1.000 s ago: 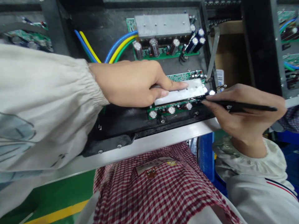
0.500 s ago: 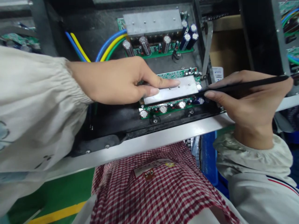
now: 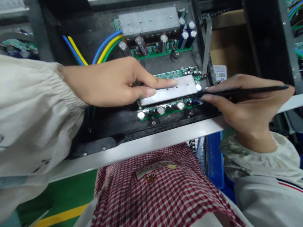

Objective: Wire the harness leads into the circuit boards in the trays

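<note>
My left hand [image 3: 118, 83] lies over the lower circuit board [image 3: 165, 111], index finger stretched out and thumb apart from it. Both fingertips press on the flat silver heatsink plate [image 3: 182, 90] without gripping it; the other fingers are curled and partly hidden. A thin black stick-like tool [image 3: 258, 90] is pinched between thumb and fingers of my right hand [image 3: 248, 105]. Its tip reaches the right end of the heatsink, near dark blue capacitors [image 3: 197, 101]; the exact contact is hidden. Silver-topped capacitors [image 3: 161, 110] line the board's near edge.
Behind stands a second board with its own heatsink [image 3: 149, 21] and upright capacitors [image 3: 163, 42]. Blue, yellow and green wires [image 3: 104, 50] curve from its left side. A metal bracket [image 3: 207, 47] rises at right beside a cardboard box [image 3: 229, 47]. A white rail [image 3: 146, 140] runs along the front.
The view has shifted slightly, so the boards and both hands sit a little further left. The black tool lies a bit flatter. My left fingers keep their place on the heatsink.
</note>
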{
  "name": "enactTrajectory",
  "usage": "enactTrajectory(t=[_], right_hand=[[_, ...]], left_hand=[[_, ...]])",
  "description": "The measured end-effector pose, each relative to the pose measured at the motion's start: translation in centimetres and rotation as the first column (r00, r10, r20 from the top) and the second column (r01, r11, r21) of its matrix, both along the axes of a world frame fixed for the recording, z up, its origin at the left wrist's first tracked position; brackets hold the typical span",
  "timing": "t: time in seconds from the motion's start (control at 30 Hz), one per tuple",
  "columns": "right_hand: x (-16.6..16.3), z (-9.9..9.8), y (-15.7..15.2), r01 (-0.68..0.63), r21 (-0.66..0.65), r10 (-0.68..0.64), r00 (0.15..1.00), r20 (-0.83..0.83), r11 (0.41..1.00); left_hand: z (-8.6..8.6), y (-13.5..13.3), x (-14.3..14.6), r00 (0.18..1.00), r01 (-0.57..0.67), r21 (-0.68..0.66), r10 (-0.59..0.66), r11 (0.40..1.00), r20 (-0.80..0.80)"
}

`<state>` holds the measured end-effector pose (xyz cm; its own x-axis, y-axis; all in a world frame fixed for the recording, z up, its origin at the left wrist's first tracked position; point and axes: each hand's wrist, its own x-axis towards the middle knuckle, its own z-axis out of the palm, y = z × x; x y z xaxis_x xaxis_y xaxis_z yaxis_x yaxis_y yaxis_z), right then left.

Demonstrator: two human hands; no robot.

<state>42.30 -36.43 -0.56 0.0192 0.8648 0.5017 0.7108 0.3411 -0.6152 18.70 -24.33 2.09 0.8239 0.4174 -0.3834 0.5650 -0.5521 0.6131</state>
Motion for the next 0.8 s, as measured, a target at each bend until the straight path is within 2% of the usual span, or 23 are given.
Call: enactTrajectory(t=[0.07, 0.17, 0.23, 0.33, 0.43, 0.6, 0.8], right_hand=[[-0.2, -0.4, -0.6, 0.052, 0.004, -0.052, 0.998, 0.035, 0.999], [-0.5, -0.4, -1.2, 0.090, 0.027, -0.093, 0.979, 0.180, 0.996], [-0.7, 0.0, -1.4, 0.052, 0.074, -0.073, 0.942, 0.328, 0.996], [-1.0, 0.9, -1.4, -0.080, 0.135, 0.001, 0.864, 0.504, 0.988], [-1.5, 1.7, -1.3, -0.113, 0.107, 0.026, 0.797, 0.603, 0.988], [-2.2, 2.7, -0.7, -0.159, 0.120, 0.044, 0.760, 0.648, 0.980], [-3.1, 3.7, -0.2, -0.001, -0.066, 0.042, 0.781, 0.623, 0.998]], left_hand=[[-0.1, 0.0, 0.0, 1.000, 0.013, 0.010, -0.013, 1.000, 0.013], [-0.1, 0.0, -0.1, 0.999, 0.029, 0.014, -0.029, 0.999, 0.029], [-0.1, 0.0, -0.1, 0.999, 0.026, 0.012, -0.026, 1.000, 0.028], [-0.1, 0.0, -0.1, 1.000, 0.011, 0.014, -0.012, 1.000, 0.020], [-0.1, 0.0, 0.0, 1.000, 0.005, 0.013, -0.005, 1.000, 0.017], [0.1, -0.1, 0.0, 1.000, -0.011, -0.007, 0.011, 1.000, 0.024], [0.0, 0.0, -0.1, 0.999, 0.002, -0.028, -0.001, 1.000, 0.053]])
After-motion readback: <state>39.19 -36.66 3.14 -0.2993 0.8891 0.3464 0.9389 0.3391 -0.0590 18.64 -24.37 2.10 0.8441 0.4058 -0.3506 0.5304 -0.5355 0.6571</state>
